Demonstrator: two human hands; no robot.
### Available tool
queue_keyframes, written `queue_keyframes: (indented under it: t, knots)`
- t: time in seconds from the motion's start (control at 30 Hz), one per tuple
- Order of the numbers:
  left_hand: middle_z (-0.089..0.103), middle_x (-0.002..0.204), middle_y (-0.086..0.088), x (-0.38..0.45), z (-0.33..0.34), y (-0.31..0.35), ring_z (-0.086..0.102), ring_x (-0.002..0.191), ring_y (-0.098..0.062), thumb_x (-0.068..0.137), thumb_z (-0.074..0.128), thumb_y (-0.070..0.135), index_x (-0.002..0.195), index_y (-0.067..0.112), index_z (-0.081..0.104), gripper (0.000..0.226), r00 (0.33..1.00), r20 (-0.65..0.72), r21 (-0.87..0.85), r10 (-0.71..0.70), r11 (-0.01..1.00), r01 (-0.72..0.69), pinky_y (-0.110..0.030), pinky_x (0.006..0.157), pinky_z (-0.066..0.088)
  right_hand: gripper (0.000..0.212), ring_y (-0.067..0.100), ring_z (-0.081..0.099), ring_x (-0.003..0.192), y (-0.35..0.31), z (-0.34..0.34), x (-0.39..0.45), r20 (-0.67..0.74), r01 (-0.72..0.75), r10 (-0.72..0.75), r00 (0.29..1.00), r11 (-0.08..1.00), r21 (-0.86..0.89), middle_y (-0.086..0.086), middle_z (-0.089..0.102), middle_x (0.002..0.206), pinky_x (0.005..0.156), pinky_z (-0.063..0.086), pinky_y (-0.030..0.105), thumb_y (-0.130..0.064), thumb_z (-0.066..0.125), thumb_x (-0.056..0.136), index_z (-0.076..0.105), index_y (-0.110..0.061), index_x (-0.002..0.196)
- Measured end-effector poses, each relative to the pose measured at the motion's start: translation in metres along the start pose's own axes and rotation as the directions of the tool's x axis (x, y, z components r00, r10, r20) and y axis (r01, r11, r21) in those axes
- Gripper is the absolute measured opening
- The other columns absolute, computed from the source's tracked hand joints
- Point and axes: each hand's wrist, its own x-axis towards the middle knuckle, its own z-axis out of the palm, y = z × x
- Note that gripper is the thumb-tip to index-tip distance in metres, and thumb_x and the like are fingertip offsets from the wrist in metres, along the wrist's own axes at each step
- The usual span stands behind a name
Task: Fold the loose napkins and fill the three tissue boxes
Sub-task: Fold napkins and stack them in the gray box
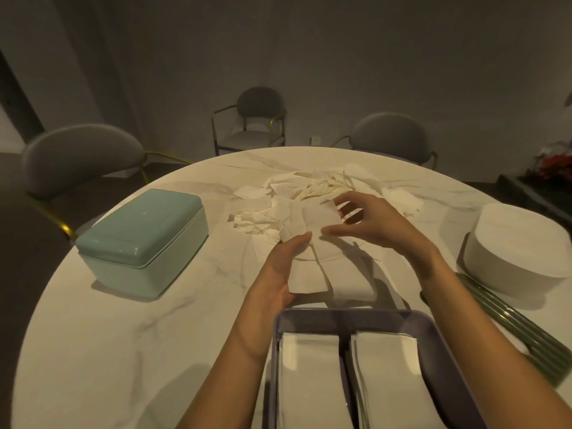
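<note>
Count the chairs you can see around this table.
3. One chair stands at the table's far left, one chair at its far right edge, and one chair set back by the wall. Others nearer the camera may be hidden.

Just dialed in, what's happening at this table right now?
A person is folding a napkin over the white table, the left hand gripping its near end and the right hand pinching the far end. A pile of loose napkins lies behind. The grey box nearest holds two stacks. The blue box sits closed at left.
</note>
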Motion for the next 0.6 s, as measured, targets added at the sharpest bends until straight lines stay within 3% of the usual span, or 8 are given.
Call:
queue_keyframes:
  t: [0.1, 0.17, 0.27, 0.4, 0.5, 0.6]
  knots:
    - [0.072, 0.119, -0.018, 0.000, -0.001, -0.001, 0.071, 0.109, -0.037, 0.088, 0.078, 0.033, 0.135, 0.012, 0.061, 0.054, 0.999, 0.045, -0.004, -0.002, 1.000, 0.003, -0.049, 0.088, 0.058, 0.052, 0.011, 0.064, 0.083, 0.002, 0.004, 0.002, -0.082, 0.021, -0.022, 0.996, 1.000, -0.015, -0.008, 0.065, 0.106, 0.067, 0.054, 0.017, -0.036, 0.086, 0.078, 0.064, -0.022, 0.123]
    - [0.073, 0.121, -0.018, 0.000, -0.004, -0.003, 0.071, 0.109, -0.036, 0.092, 0.073, 0.031, 0.137, 0.013, 0.061, 0.050, 0.996, 0.083, -0.034, -0.012, 0.999, 0.015, -0.049, 0.089, 0.058, 0.044, 0.014, 0.065, 0.085, 0.003, 0.003, 0.000, -0.084, 0.032, -0.032, 0.996, 0.999, -0.004, -0.006, 0.067, 0.103, 0.070, 0.057, 0.020, -0.035, 0.084, 0.082, 0.068, -0.019, 0.120]
    - [0.069, 0.128, -0.020, 0.000, -0.006, -0.005, 0.067, 0.117, -0.040, 0.095, 0.069, 0.030, 0.140, 0.012, 0.059, 0.049, 0.992, 0.127, -0.096, -0.021, 0.995, 0.033, -0.056, 0.102, 0.053, 0.027, 0.016, 0.067, 0.088, 0.001, -0.004, -0.004, -0.084, 0.057, -0.042, 0.996, 0.981, 0.183, -0.010, 0.070, 0.097, 0.064, 0.054, 0.014, -0.031, 0.077, 0.089, 0.072, -0.020, 0.113]
    - [0.074, 0.110, -0.014, -0.003, 0.001, 0.000, 0.073, 0.095, -0.031, 0.099, 0.065, 0.034, 0.124, 0.012, 0.070, 0.034, 0.981, 0.181, -0.079, -0.066, 0.993, 0.082, -0.048, 0.089, 0.056, 0.028, 0.013, 0.069, 0.088, -0.006, -0.008, -0.007, -0.151, 0.093, -0.033, 0.988, 0.906, 0.413, -0.011, 0.072, 0.102, 0.061, 0.054, 0.011, -0.032, 0.075, 0.091, 0.073, -0.021, 0.117]
    - [0.070, 0.128, -0.013, 0.004, -0.006, -0.009, 0.071, 0.110, -0.032, 0.092, 0.076, 0.033, 0.140, 0.014, 0.062, 0.053, 0.985, 0.141, 0.048, -0.099, 0.994, 0.093, -0.057, 0.106, 0.050, 0.030, 0.010, 0.067, 0.090, -0.010, -0.003, -0.004, -0.289, 0.150, -0.028, 0.957, 0.900, 0.409, -0.016, 0.068, 0.103, 0.060, 0.053, 0.010, -0.031, 0.074, 0.091, 0.070, -0.025, 0.120]
    - [0.062, 0.138, -0.025, 0.005, -0.007, -0.012, 0.061, 0.126, -0.045, 0.082, 0.084, 0.024, 0.142, 0.008, 0.059, 0.067, 0.982, 0.148, 0.017, -0.122, 0.993, 0.120, -0.069, 0.112, 0.039, 0.025, 0.010, 0.066, 0.093, -0.006, -0.008, -0.005, -0.255, 0.223, -0.147, 0.956, 0.928, 0.300, -0.018, 0.067, 0.104, 0.073, 0.058, 0.013, -0.029, 0.075, 0.090, 0.069, -0.029, 0.115]
